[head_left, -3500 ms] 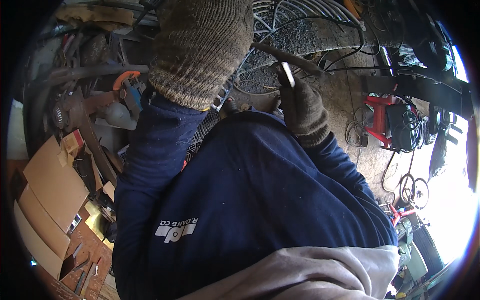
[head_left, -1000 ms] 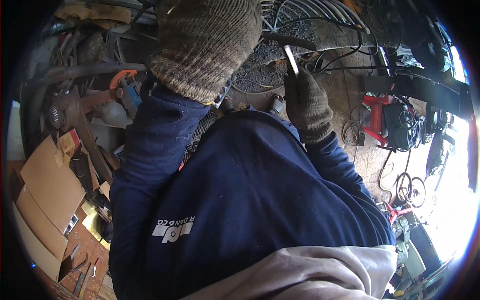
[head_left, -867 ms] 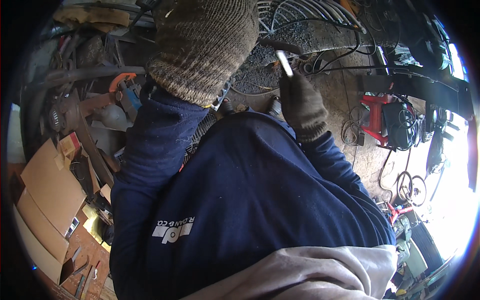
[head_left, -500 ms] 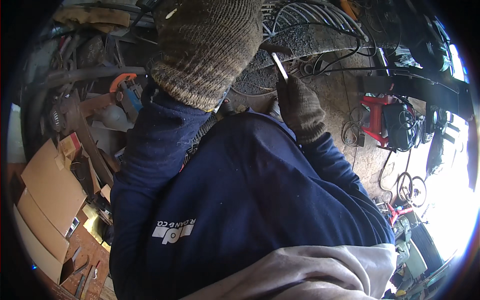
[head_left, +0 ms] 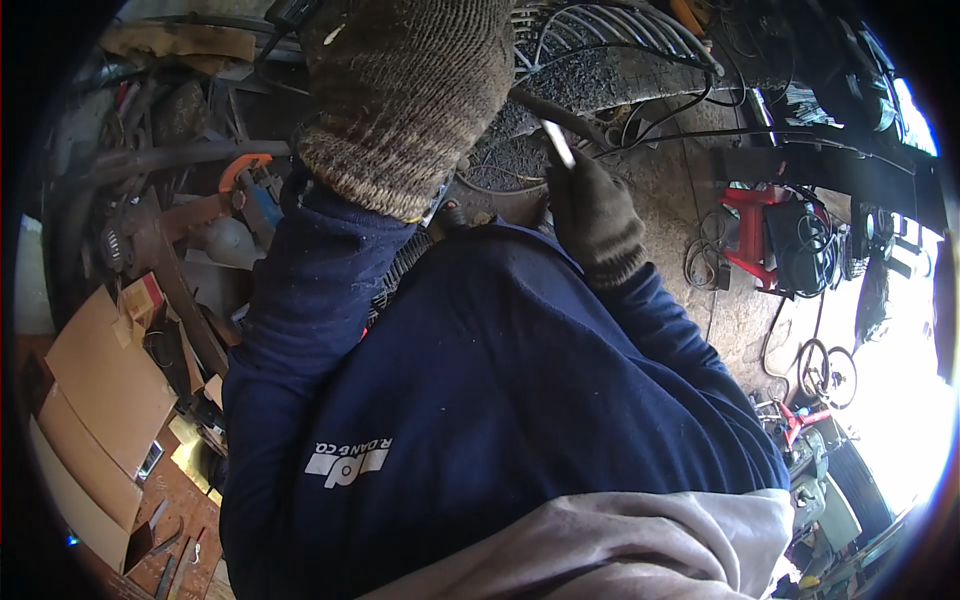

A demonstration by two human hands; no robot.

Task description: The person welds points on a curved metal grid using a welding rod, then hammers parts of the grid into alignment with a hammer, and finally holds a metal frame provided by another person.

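My left hand (head_left: 405, 100), in a thick brown knitted glove, is held high at the top of the view. Its fingers are hidden from sight. To its right, and lower, my right hand (head_left: 597, 215) wears a similar dark glove. Its fingers are closed round the shiny metal handle of a hammer (head_left: 558, 144), whose long dark head crosses above the handle, smeared by motion. Beyond the hammer lies a dirty bench surface (head_left: 610, 85) strewn with dark grit. A piece made of curved metal rods (head_left: 620, 35) rests on it.
A hacksaw with an orange handle (head_left: 243, 168) and scrap metal lie at left, above cardboard (head_left: 105, 375). Dark cables (head_left: 690, 135) run across the right side. A red stool (head_left: 750, 235) stands on the floor near a dark box (head_left: 800, 250) with coiled cables.
The hammer has tilted and its head shows longer and lower at right. My right hand has shifted slightly left and down; my left hand has moved a little left.
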